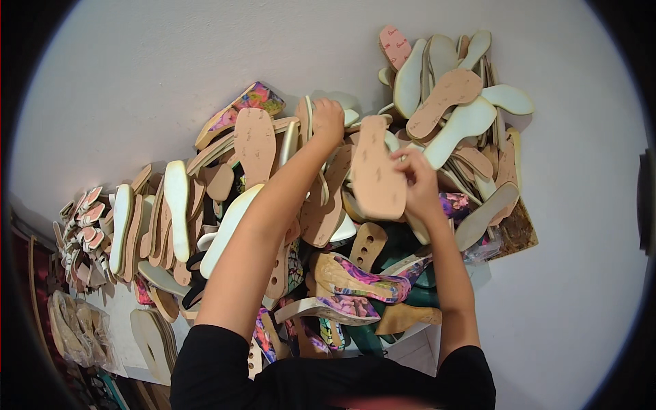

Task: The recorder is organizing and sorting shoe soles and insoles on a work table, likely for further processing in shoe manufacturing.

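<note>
My right hand [418, 179] pinches the edge of a tan shoe insole [376, 174], which hangs upright above the pile and is slightly blurred. Farther back, my left hand [329, 120] has its fingers curled at the top of a pale-edged insole [307, 117] standing in the heap; its fingertips are partly hidden. Between the hands lie more tan insoles [326, 215]. Left of my left forearm, another tan insole [255, 143] leans on the stack.
Flowered wedge soles [348, 307] lie in front of me. A high stack of white and tan insoles [447, 96] rises at the back right against the wall. Strapped sandals [89, 219] and a plastic-wrapped bundle [78, 328] are at the left. A brown board [517, 229] stands right.
</note>
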`<state>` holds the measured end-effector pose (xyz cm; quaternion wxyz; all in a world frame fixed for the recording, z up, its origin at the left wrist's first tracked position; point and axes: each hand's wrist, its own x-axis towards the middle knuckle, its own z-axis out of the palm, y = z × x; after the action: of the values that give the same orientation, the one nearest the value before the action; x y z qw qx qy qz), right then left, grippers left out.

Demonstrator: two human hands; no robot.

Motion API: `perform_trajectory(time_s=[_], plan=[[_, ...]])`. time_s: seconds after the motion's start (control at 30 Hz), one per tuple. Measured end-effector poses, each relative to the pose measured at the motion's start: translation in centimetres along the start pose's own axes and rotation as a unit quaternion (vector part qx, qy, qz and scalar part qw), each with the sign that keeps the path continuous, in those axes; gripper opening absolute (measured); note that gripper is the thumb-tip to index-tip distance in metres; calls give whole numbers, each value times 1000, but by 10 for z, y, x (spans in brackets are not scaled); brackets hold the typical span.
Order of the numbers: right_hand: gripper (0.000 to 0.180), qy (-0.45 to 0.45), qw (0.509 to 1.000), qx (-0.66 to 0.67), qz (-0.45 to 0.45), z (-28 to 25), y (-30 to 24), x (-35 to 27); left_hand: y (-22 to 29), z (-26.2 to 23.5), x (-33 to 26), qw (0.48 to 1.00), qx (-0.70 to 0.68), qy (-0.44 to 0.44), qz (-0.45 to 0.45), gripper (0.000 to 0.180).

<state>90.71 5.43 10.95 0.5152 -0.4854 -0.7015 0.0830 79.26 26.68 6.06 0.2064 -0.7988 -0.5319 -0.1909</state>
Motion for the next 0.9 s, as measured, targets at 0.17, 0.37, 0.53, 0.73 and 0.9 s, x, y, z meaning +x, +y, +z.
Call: perform_trajectory(time_s=[0.17, 0.37, 0.53, 0.73, 0.9], plan=[[15, -120, 989, -80, 26, 10, -17, -43, -24, 76, 18, 960, 167, -193, 114, 16], [18, -98, 994, -51, -4, 8, -31, -76, -9, 82, 26, 956, 127, -242, 106, 19], [21, -55, 998, -13, 13, 6, -30, -102, 1, 12, 25, 988, -97, -120, -3, 16], [22, -87, 995, -26, 42, 21, -35, -113, -18, -92, 15, 902, -418, 90, -62, 25], [22, -23, 999, 1, 35, 23, -51, -103, -78, -150, -40, 832, -524, 123, -133, 32]])
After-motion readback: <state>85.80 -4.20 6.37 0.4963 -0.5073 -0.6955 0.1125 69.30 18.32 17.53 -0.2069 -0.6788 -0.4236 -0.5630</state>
